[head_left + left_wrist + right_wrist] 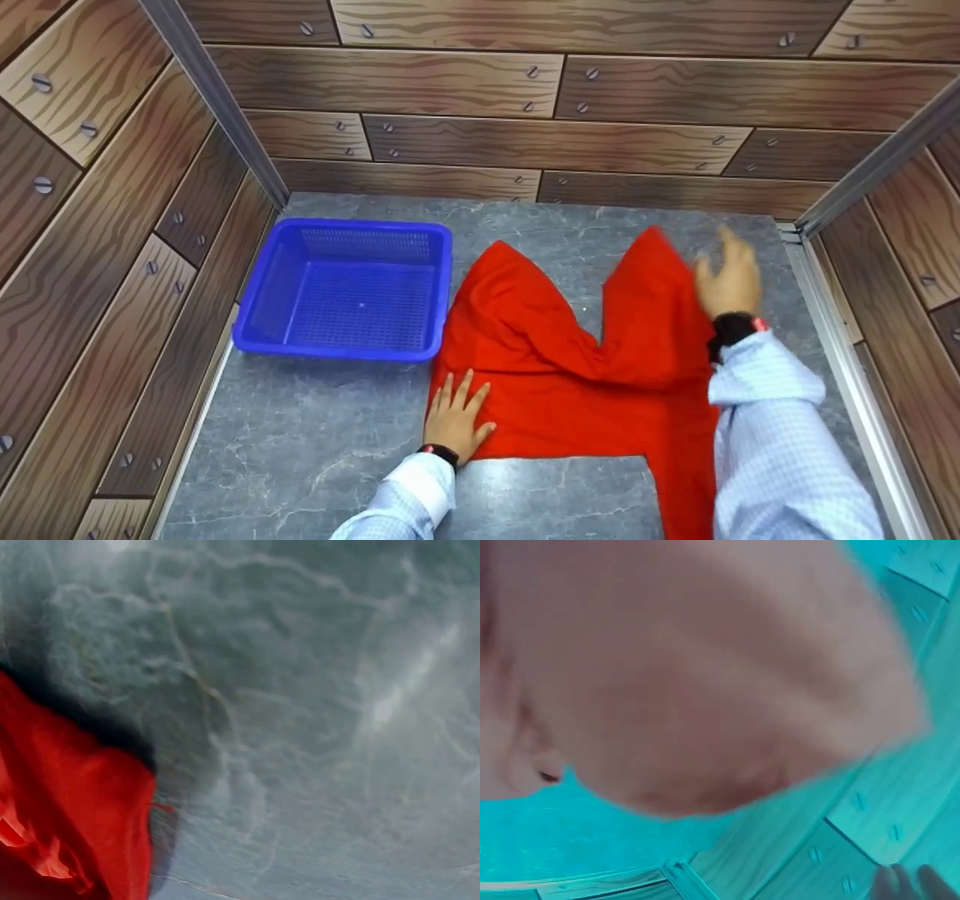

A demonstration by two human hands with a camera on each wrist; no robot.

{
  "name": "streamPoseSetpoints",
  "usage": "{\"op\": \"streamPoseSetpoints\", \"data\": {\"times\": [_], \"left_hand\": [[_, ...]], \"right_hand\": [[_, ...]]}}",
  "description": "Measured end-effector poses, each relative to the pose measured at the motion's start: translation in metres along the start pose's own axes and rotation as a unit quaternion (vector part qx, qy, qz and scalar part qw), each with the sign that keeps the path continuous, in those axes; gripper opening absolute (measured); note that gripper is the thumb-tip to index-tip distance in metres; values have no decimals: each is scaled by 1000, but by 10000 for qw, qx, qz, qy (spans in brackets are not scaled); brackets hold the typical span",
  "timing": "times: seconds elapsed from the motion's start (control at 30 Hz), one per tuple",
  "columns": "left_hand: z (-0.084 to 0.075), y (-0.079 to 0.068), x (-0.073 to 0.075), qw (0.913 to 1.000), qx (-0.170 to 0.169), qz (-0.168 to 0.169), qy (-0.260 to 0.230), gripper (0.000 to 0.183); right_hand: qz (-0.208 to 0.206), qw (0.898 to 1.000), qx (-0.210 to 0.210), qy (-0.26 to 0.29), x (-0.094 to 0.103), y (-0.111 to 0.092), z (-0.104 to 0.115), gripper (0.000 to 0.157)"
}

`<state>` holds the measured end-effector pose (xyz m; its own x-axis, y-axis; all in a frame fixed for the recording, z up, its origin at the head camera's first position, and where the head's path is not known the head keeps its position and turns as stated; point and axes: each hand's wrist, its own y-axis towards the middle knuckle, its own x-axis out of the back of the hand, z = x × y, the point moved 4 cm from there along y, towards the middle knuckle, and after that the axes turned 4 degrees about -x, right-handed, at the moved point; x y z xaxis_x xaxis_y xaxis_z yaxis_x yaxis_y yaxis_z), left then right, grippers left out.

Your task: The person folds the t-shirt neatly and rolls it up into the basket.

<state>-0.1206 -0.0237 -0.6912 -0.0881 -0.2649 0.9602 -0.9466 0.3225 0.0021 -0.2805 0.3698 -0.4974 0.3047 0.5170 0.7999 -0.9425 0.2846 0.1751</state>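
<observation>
A red cloth garment (555,412) is spread over the grey floor, with two pointed folds at its far side and a long strip running toward the near edge on the right. My left hand (454,416) rests palm down on its near left corner, fingers spread. In the left wrist view, a rumpled edge of the red garment (82,787) shows at the lower left. My right hand (729,281), blurred, is beside the far right fold, fingers apart and holding nothing. The right wrist view is mostly filled by the right hand (705,690).
Left of the garment stands a blue plastic basket (341,354) with nothing in it, its right side close to the red cloth. Wood-patterned walls (465,82) enclose the grey marbled floor (300,435) at the back and both sides. A metal rail (862,412) runs along the right edge.
</observation>
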Motion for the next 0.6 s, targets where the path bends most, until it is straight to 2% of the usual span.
{"op": "streamPoseSetpoints", "data": {"times": [0.07, 0.13, 0.23, 0.3, 0.4, 0.53, 0.6], "left_hand": [[-3, 0, 3, 10000, 50, 18, 67, 64], [-7, 0, 6, 9996, 136, 58, 240, 64], [-13, -2, 9, 9976, 295, 202, 591, 65], [-18, -2, 11, 9956, 354, 258, 823, 66], [-23, -3, 16, 9930, 394, 262, 1081, 65], [-27, -4, 19, 9901, 394, 260, 1321, 61], [-28, -4, 20, 9891, 372, 236, 1406, 59]], "right_hand": [[327, 9980, 399, -364, -13, -15, -8, 47], [724, 9887, 1036, -811, -32, -35, -15, 41], [1432, 9651, 1724, -1355, -62, -68, -30, 36], [2069, 9472, 1823, -1638, -79, -87, -42, 38], [2769, 9303, 1399, -1956, -91, -102, -64, 48], [3116, 9228, 150, -2261, -89, -100, -88, 62], [3206, 9170, -318, -2352, -87, -97, -93, 66]]}}
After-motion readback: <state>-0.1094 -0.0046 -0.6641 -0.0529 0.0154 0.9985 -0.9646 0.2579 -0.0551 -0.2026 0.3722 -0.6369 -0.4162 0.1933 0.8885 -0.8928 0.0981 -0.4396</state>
